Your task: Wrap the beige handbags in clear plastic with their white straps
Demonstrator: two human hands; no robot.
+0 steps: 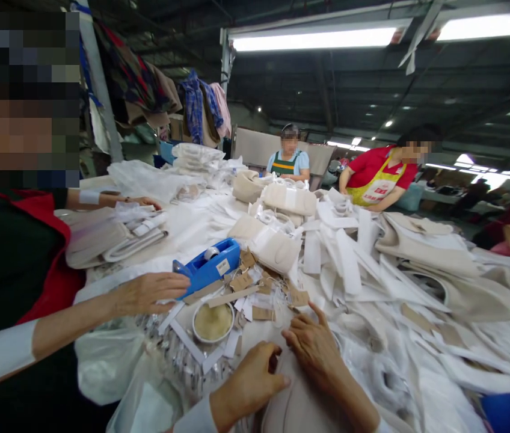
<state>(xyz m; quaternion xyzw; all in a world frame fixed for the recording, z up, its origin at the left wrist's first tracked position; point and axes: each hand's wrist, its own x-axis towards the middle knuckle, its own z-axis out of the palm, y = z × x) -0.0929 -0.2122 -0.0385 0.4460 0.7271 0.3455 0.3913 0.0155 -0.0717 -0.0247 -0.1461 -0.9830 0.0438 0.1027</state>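
A beige bag (298, 400) lies flat right in front of me, partly covered by my hands and forearms. My left hand (250, 379) is closed at its left side, fingers curled and the thumb resting on the bag's surface. At the bag's upper end is my right hand (313, 343), its fingers bent together and one finger sticking up. What they pinch is hidden. Just beyond these fingertips lies a brown cardboard tag (299, 297), one of several on white strings. A round tub of yellowish paste (213, 322) stands left of my hands.
A co-worker's hand (151, 291) reaches to a blue tape dispenser (210, 267) on the left. Stuffed beige bags (277, 246) lie behind the tags. White strips (349, 258) and more bag pieces (462, 288) cover the right side. Two people stand across the table.
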